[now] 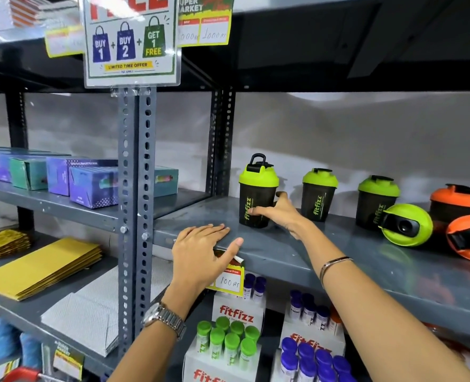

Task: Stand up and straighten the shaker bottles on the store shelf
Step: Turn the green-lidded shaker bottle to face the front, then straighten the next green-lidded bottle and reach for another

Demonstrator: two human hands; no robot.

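On the grey shelf (283, 252) stand three black shaker bottles with green lids: the left one (257, 188), a middle one (318, 194) and a third (375, 201). My right hand (279, 212) grips the left bottle low on its side; it stands upright. My left hand (203, 252) rests flat on the shelf's front edge, fingers apart, holding nothing. Further right a green-lidded shaker (406, 224) lies on its side, lid toward me. An orange-lidded shaker (456, 201) stands behind it, and another orange one (469, 238) lies tipped at the right edge.
A perforated steel upright (137, 188) divides the shelving. Purple and teal boxes (93, 186) fill the left shelf, yellow packets (41, 267) lie below. Under the shaker shelf stand Fitfizz tube displays (228, 337) and a price tag (229, 281). A promo sign (131, 40) hangs above.
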